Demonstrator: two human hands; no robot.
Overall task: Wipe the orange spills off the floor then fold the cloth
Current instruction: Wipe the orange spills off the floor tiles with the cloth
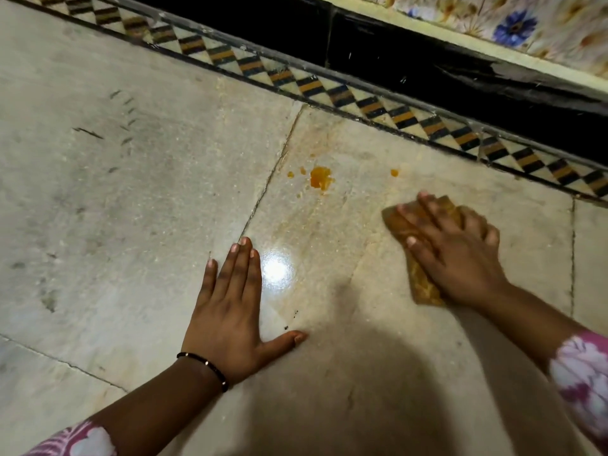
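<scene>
Right hand (455, 255), right of centre: fingers straight, spread, pressing flat on brown cloth (418, 240) lying on floor (131, 199); slight motion blur. Left hand (230, 319), lower centre: fingers straight and together, thumb out, palm flat on bare stone, holding nothing; black bracelet (205, 368) at wrist. Orange spills (320, 178) at centre frame, up-left of cloth, apart from it. Patterned tile border (329, 88) crosses upper frame diagonally. Pink floral sleeves (584, 373) at lower corners.
</scene>
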